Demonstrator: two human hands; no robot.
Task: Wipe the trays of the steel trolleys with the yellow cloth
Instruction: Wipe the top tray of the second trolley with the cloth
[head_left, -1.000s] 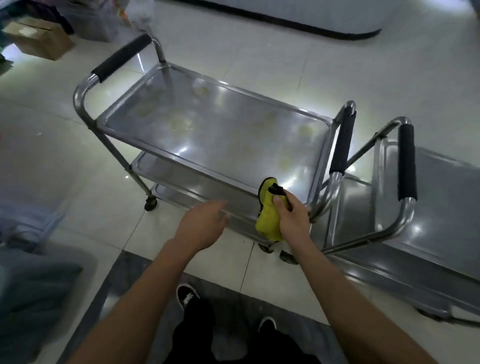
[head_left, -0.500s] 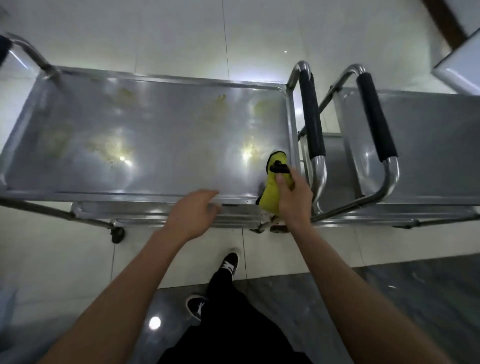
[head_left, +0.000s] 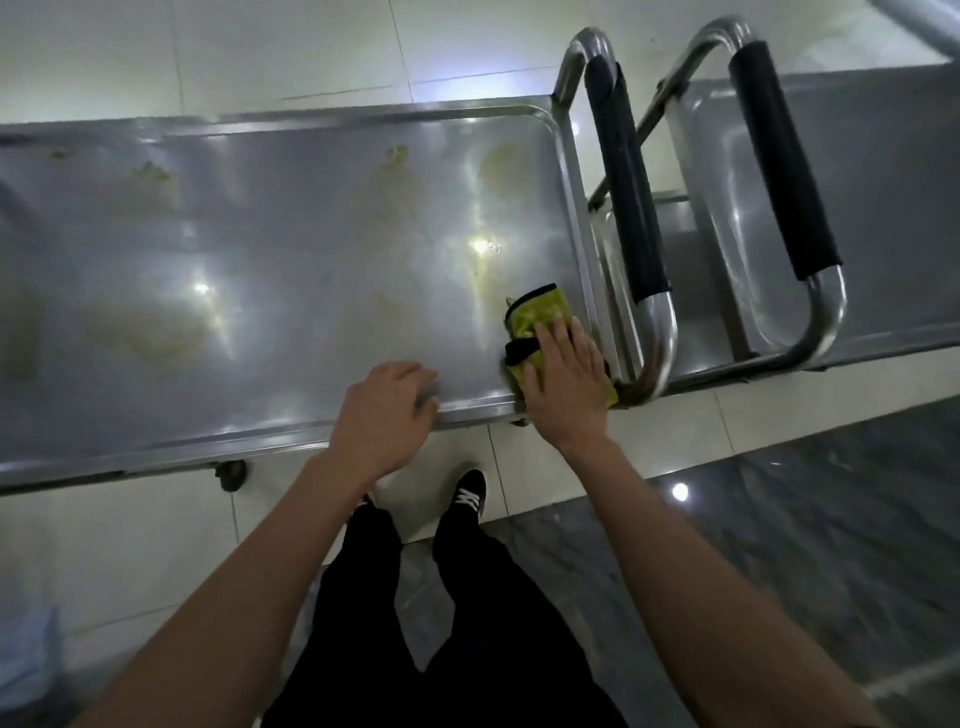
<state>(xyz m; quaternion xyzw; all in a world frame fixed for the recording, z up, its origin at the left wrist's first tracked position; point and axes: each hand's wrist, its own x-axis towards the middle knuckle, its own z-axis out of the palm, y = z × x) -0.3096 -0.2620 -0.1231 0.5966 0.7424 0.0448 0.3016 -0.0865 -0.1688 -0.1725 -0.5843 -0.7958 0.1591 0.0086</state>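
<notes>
No brand, label or writing can be read anywhere here. The right hand (head_left: 566, 379) lies flat, fingers spread, pressing a folded yellow cloth with black edging (head_left: 535, 317) onto the near right corner of the top tray of the nearer steel trolley (head_left: 291, 270). Much of the cloth is hidden under the palm; a black loop or tab sticks out at its left side, and a bit of yellow shows past the tray's near rim. The left hand (head_left: 387, 415) rests on the tray's near rim with fingers curled down over the edge, holding nothing that I can see; its fingertips are blurred. The tray's shiny surface carries yellowish smears and crumbs, partly lost in glare from the lights. Its left end runs out of view. Just beside it on the right stands a second steel trolley (head_left: 883, 208), its tray cut off at the right. The two black foam-covered handles (head_left: 626, 182) stand side by side between the trays. Lower shelves are barely visible. Below, black trousers (head_left: 467, 623) and a black shoe with white laces (head_left: 467, 493) stand on the pale tiled floor (head_left: 156, 545).
</notes>
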